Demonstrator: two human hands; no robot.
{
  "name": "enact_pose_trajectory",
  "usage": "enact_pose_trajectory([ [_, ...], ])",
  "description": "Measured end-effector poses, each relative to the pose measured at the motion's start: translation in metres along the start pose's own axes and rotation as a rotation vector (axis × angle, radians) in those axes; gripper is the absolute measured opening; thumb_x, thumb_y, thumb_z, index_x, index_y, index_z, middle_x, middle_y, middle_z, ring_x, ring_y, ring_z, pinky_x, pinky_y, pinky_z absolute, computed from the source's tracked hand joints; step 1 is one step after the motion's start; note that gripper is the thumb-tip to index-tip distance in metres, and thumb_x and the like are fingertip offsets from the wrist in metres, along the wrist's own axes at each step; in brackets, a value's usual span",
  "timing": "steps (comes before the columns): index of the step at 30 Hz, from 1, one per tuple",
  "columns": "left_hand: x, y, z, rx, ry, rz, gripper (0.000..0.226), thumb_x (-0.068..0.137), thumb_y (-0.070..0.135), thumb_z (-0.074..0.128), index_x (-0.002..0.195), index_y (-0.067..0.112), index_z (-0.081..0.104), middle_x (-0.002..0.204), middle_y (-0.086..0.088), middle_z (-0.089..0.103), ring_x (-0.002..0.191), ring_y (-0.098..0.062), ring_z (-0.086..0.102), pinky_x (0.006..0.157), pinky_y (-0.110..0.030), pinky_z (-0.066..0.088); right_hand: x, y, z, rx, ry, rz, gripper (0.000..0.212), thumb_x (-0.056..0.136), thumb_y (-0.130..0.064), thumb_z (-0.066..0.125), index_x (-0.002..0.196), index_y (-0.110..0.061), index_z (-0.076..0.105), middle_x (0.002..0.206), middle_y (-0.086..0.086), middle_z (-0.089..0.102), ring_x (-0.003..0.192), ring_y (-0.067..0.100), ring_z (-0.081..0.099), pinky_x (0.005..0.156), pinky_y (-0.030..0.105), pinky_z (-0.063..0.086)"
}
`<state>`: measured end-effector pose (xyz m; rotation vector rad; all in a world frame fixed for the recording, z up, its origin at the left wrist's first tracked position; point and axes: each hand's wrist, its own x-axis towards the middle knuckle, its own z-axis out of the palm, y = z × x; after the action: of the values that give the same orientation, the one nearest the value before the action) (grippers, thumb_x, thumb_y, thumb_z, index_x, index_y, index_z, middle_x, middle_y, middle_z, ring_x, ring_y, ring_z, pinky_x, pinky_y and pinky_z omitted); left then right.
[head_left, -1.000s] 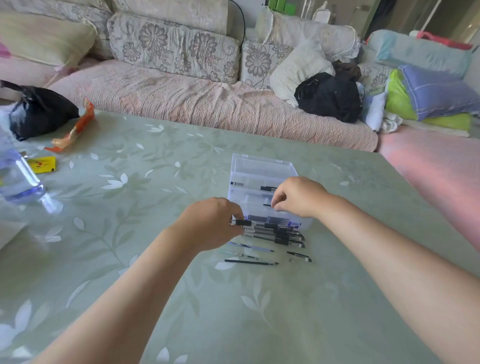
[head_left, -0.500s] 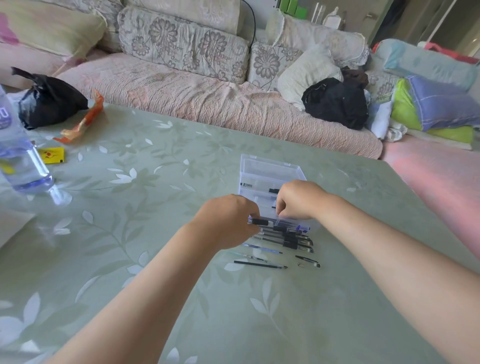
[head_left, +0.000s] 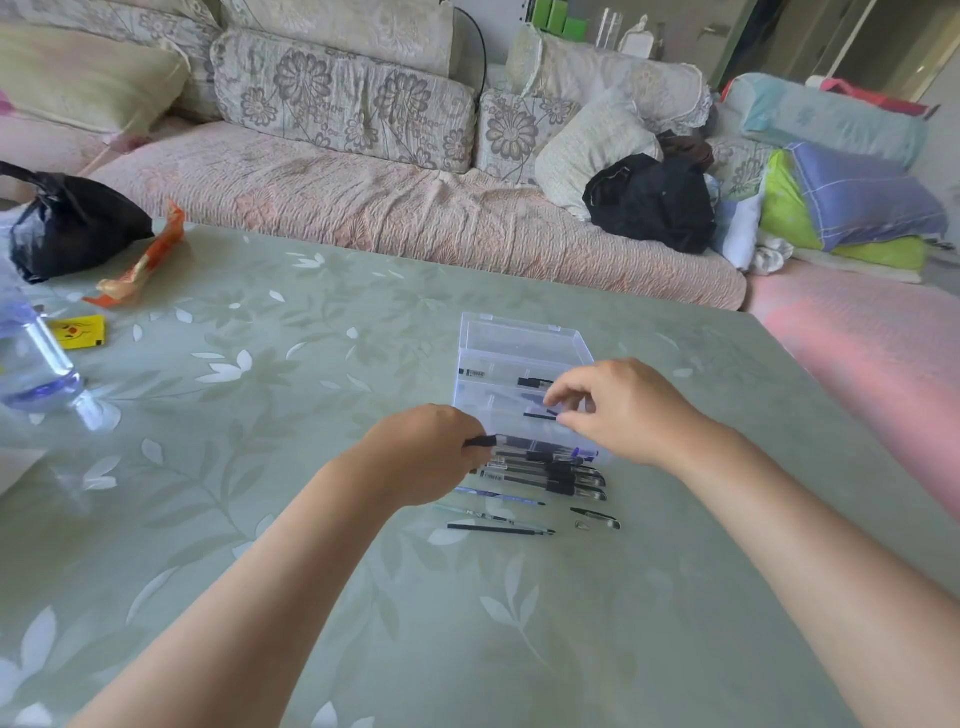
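A clear plastic box (head_left: 524, 338) lies open on the table, with a few black pen parts (head_left: 535, 383) inside. In front of it lies a row of several black gel pens (head_left: 561, 475), then thin refills (head_left: 498, 529) and small clips (head_left: 597, 519). My left hand (head_left: 426, 457) pinches the black end of a clear pen (head_left: 524, 443) that lies along the box's near edge. Over the box hovers my right hand (head_left: 623, 410), its fingers loosely spread, the thumb tip next to a thin black piece (head_left: 537, 415). I see nothing held in it.
The green leaf-patterned table (head_left: 260, 415) carries a water bottle (head_left: 31, 358), a yellow packet (head_left: 78, 330), an orange wrapper (head_left: 145, 265) and a black bag (head_left: 67, 223) at the left. A sofa (head_left: 415, 208) with cushions and a black garment (head_left: 654, 202) stands behind the table.
My right hand has let go of the pen and lifted over the box with its fingers spread. The left hand keeps its hold on the pen's black end.
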<state>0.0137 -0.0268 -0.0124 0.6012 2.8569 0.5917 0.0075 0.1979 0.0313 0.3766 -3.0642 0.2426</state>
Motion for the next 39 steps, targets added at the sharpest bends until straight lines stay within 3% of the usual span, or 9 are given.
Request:
enact_pose_trajectory([
  [4, -0.003, 0.006, 0.0, -0.114, 0.004, -0.009, 0.021, 0.098, 0.049, 0.038, 0.1, 0.042, 0.057, 0.077, 0.009, 0.064, 0.054, -0.005, 0.049, 0.054, -0.024, 0.036, -0.031, 0.008, 0.013, 0.142, 0.036, 0.004, 0.019, 0.089, -0.022, 0.065, 0.1, -0.034, 0.074, 0.09, -0.017, 0.066, 0.078, 0.004, 0.058, 0.075, 0.022, 0.044],
  [7, -0.004, 0.01, 0.002, -0.12, 0.018, -0.005, 0.02, 0.099, 0.046, 0.039, 0.101, 0.048, 0.059, 0.076, 0.014, 0.062, 0.048, -0.001, 0.046, 0.051, -0.021, 0.033, -0.046, 0.015, 0.023, 0.197, 0.061, 0.014, 0.018, 0.089, -0.02, 0.065, 0.098, -0.033, 0.074, 0.089, -0.013, 0.066, 0.08, 0.005, 0.06, 0.078, 0.025, 0.048],
  [12, -0.001, 0.004, 0.009, -0.232, 0.01, -0.058, 0.017, 0.095, 0.037, 0.05, 0.098, 0.05, 0.06, 0.085, 0.018, 0.066, 0.056, -0.013, 0.053, 0.053, -0.021, 0.04, -0.05, 0.024, 0.03, 0.215, 0.075, 0.019, 0.019, 0.09, -0.02, 0.062, 0.097, -0.033, 0.073, 0.089, -0.011, 0.064, 0.079, 0.007, 0.059, 0.078, 0.028, 0.049],
  [15, 0.001, 0.001, 0.012, -0.301, 0.001, -0.048, 0.021, 0.094, 0.035, 0.05, 0.097, 0.053, 0.061, 0.082, 0.017, 0.066, 0.056, -0.015, 0.047, 0.054, -0.024, 0.04, -0.052, 0.025, 0.032, 0.228, 0.077, -0.004, 0.019, 0.09, -0.019, 0.062, 0.096, -0.033, 0.074, 0.088, -0.012, 0.063, 0.078, 0.003, 0.057, 0.077, 0.026, 0.048],
  [21, 0.003, 0.004, 0.015, -0.347, -0.015, -0.042, 0.024, 0.094, 0.033, 0.052, 0.095, 0.053, 0.065, 0.077, 0.023, 0.064, 0.059, -0.016, 0.048, 0.055, -0.024, 0.041, -0.052, 0.024, 0.035, 0.218, 0.065, -0.039, 0.02, 0.091, -0.02, 0.061, 0.101, -0.032, 0.074, 0.083, -0.016, 0.056, 0.071, -0.007, 0.048, 0.071, 0.02, 0.038],
  [25, 0.002, 0.006, 0.017, -0.329, -0.025, -0.035, 0.024, 0.095, 0.033, 0.05, 0.097, 0.052, 0.066, 0.078, 0.022, 0.064, 0.072, -0.029, 0.056, 0.064, -0.033, 0.048, -0.052, 0.025, 0.034, 0.215, 0.055, -0.033, 0.021, 0.092, -0.019, 0.06, 0.102, -0.032, 0.073, 0.079, -0.019, 0.052, 0.071, -0.008, 0.047, 0.07, 0.019, 0.037],
  [30, 0.005, 0.004, 0.02, -0.393, -0.043, -0.029, 0.026, 0.096, 0.03, 0.05, 0.095, 0.049, 0.067, 0.077, 0.017, 0.066, 0.059, -0.013, 0.052, 0.06, -0.026, 0.043, -0.053, 0.026, 0.036, 0.208, 0.043, -0.035, 0.022, 0.092, -0.018, 0.059, 0.102, -0.032, 0.073, 0.076, -0.025, 0.048, 0.071, -0.011, 0.046, 0.066, 0.011, 0.033],
  [32, 0.006, 0.003, 0.021, -0.431, -0.05, -0.027, 0.027, 0.097, 0.027, 0.049, 0.094, 0.047, 0.068, 0.076, 0.015, 0.066, 0.057, -0.013, 0.053, 0.062, -0.026, 0.044, -0.052, 0.025, 0.035, 0.202, 0.045, -0.037, 0.022, 0.092, -0.019, 0.059, 0.102, -0.032, 0.073, 0.076, -0.024, 0.048, 0.07, -0.01, 0.045, 0.067, 0.014, 0.033],
  [39, 0.006, 0.003, 0.02, -0.502, -0.044, -0.005, 0.029, 0.099, 0.024, 0.046, 0.092, 0.041, 0.069, 0.076, 0.013, 0.068, 0.057, -0.014, 0.053, 0.067, -0.031, 0.048, -0.053, 0.025, 0.033, 0.198, 0.05, -0.049, 0.022, 0.092, -0.018, 0.06, 0.102, -0.032, 0.073, 0.075, -0.023, 0.048, 0.069, -0.01, 0.045, 0.064, 0.005, 0.03],
])
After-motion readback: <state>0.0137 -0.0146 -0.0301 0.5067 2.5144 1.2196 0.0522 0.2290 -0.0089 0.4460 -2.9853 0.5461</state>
